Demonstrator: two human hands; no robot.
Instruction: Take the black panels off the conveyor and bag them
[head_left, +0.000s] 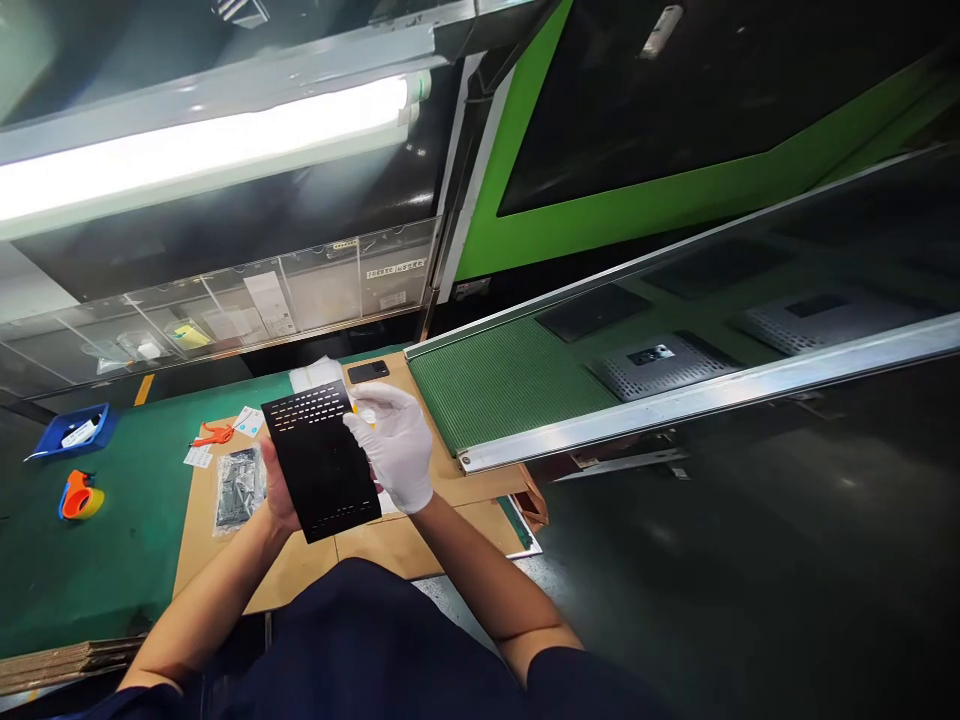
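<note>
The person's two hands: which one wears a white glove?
The right hand, at the upper right corner of the black slotted panel. It is covered in white, while the left hand, holding the panel, shows bare skin.

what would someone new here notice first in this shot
Probably the glaring white tube light across the upper left. Next, the green conveyor belt running off to the right, and, low in the middle, a black slotted panel held between a bare left hand and a white-gloved right hand.

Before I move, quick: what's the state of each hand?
Left hand: closed on the black perforated panel.
Right hand: white-gloved, fingers curled around a small yellow item at the panel's edge; can't tell what it is.
</note>
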